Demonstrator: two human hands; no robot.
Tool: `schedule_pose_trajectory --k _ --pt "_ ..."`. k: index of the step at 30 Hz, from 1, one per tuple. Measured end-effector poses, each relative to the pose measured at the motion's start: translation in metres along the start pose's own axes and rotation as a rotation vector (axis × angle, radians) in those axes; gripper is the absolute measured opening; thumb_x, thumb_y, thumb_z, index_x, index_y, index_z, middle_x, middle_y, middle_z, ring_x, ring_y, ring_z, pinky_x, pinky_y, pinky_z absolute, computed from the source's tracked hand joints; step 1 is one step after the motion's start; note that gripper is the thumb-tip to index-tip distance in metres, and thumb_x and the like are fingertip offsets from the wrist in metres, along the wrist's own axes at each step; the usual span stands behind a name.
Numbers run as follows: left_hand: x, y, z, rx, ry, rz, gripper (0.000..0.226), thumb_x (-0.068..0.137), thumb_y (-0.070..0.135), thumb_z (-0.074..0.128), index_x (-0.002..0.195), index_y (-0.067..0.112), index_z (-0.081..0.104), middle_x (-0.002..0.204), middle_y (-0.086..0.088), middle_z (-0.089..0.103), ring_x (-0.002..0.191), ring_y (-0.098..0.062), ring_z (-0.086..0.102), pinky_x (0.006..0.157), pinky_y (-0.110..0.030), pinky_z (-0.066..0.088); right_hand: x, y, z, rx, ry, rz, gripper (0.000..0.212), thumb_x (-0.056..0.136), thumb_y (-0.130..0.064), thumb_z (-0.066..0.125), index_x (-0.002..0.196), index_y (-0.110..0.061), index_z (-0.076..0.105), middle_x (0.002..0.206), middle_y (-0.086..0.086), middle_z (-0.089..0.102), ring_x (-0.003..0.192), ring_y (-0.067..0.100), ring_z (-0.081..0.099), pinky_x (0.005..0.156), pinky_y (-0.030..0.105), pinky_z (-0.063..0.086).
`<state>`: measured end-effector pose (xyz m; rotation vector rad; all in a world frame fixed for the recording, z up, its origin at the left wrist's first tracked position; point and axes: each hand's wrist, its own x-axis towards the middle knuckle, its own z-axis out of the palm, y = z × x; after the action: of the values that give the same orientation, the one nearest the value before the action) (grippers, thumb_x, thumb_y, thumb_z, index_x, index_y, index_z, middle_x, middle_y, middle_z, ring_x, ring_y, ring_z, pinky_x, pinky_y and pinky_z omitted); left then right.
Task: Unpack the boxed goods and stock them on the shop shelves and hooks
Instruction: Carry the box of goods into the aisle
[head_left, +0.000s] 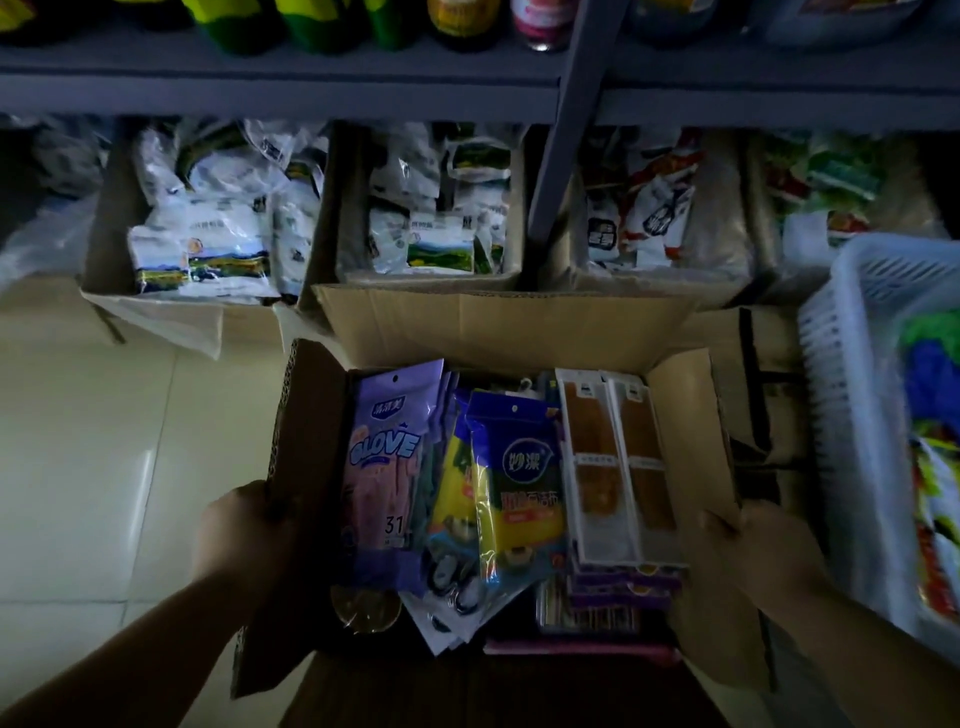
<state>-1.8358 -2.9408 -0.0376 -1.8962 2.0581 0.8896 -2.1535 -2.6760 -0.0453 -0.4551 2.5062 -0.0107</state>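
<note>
An open cardboard box (498, 327) sits below me, its flaps spread. Inside lie a purple glove pack (387, 467), a blue and yellow cleaning-cloth pack (519, 478), two long white packs with brown contents (618, 467) and more packets beneath. My left hand (244, 530) grips the box's left flap. My right hand (763, 545) grips the right flap. Both hands hold the flaps outward.
Under the grey shelf (280, 88), cartons (156, 306) hold white packets. Bottles stand on the shelf above. A white plastic basket (857, 405) of colourful packets stands at the right. Pale tiled floor (78, 415) lies to the left.
</note>
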Motion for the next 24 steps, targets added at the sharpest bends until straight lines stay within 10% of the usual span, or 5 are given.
schedule_pose_trajectory --k 12,24 --pt "0.004 0.000 0.005 -0.061 -0.006 -0.044 0.014 0.091 0.013 0.059 0.096 0.002 0.066 0.067 -0.005 0.058 0.062 -0.022 0.059 0.053 -0.027 0.044 0.007 0.003 0.004 -0.064 -0.053 -0.007 0.033 0.096 -0.032 0.051 0.090 -0.002 0.063 0.085 0.013 0.063 0.072 0.024 0.051 0.064 0.031 0.037" --pt "-0.006 0.029 0.035 -0.055 -0.021 -0.020 0.018 0.091 0.014 0.059 0.101 0.001 0.067 0.074 -0.010 0.060 0.070 -0.028 0.062 0.067 -0.036 0.053 0.011 0.032 -0.002 0.102 0.052 0.022 0.029 0.093 -0.025 0.057 0.068 -0.011 0.052 0.075 0.013 0.057 0.076 0.032 0.056 0.075 0.039 0.048"
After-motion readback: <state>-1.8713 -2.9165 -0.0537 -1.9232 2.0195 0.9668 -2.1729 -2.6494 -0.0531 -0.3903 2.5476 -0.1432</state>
